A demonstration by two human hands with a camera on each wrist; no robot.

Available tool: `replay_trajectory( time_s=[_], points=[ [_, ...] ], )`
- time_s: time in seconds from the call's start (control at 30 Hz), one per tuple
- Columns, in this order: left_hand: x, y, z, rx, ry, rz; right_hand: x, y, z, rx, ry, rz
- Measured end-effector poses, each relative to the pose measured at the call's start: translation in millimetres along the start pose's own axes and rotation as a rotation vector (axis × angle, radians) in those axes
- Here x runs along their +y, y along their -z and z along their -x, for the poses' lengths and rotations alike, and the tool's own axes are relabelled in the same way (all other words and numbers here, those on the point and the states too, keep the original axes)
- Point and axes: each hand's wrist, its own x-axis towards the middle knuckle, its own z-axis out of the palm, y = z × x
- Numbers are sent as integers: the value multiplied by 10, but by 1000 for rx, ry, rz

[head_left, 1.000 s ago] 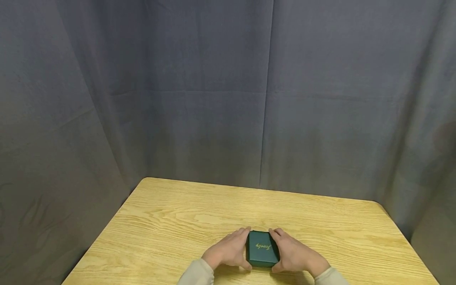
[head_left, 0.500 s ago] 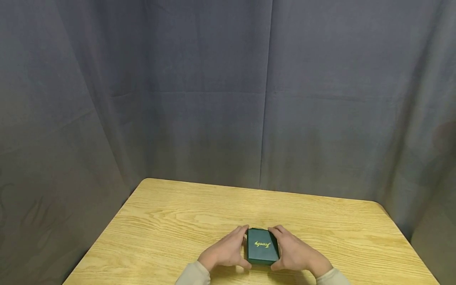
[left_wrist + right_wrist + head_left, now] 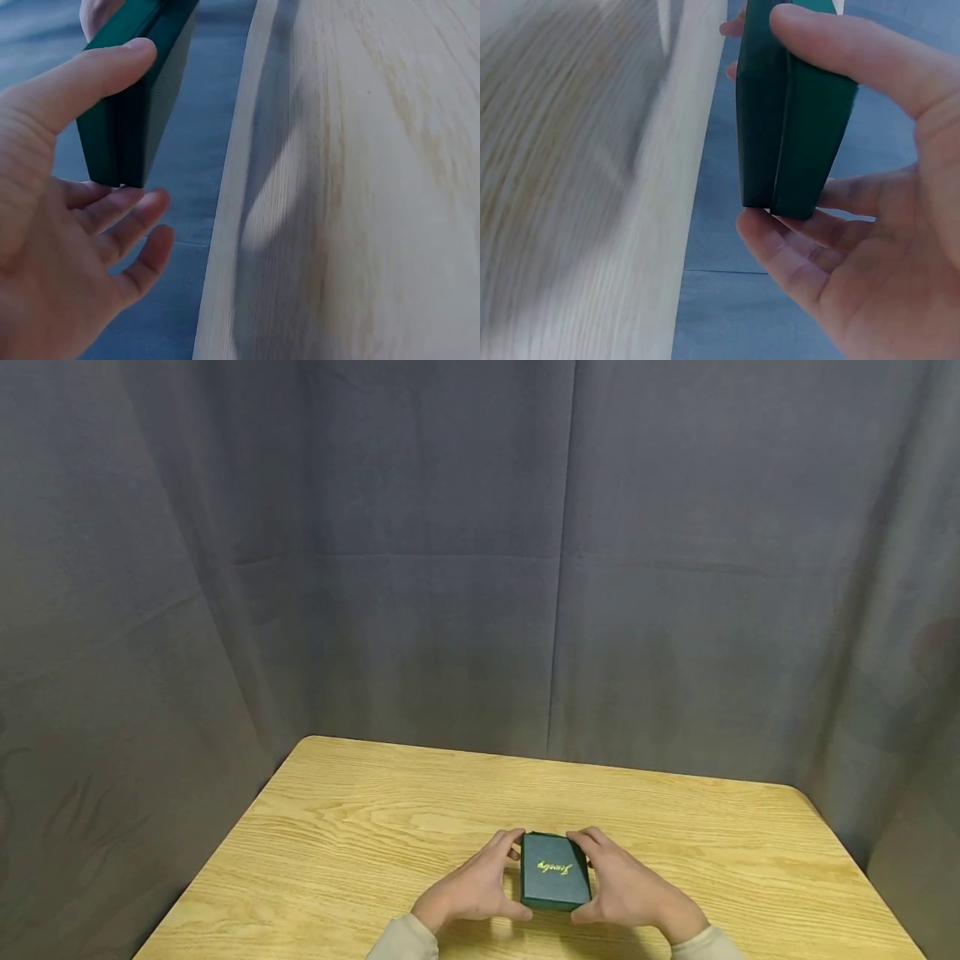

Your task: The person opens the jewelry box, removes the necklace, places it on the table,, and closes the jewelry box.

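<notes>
A small dark green jewelry box (image 3: pixel 556 878) with gold script lettering on its lid is held between my two hands, its lid closed. My left hand (image 3: pixel 480 883) grips the left side, thumb at the near edge and fingers at the far edge. On the right side my right hand (image 3: pixel 628 887) grips it the same way. From the left wrist view, the box (image 3: pixel 135 112) hangs clear of the tabletop, with a seam running along its side. In the right wrist view my thumb presses one edge of the box (image 3: pixel 784 142) while fingertips support the opposite edge.
A wooden table (image 3: pixel 360 827) with light grain spreads under the hands. Grey curtains (image 3: pixel 435 568) close off the back and both sides. Shadows of the hands fall on the tabletop near the front.
Both hands have raised the box slightly, so it sits higher in the head view. The grip on both sides looks the same as before.
</notes>
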Motion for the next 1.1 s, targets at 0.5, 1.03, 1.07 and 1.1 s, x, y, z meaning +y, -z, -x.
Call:
replay_trajectory(
  time_s=[0.5,1.03,1.07,1.1],
  points=[
    [61,-11,23,63,-26,70,-53,56,5,41,15,-37],
    [46,1,28,89,-33,54,-82,66,-20,34,32,-36],
    [45,2,30,89,-32,57,-80,67,-22,32,33,-38],
    [43,4,31,89,-32,68,-79,69,-25,31,34,-43]
  ],
)
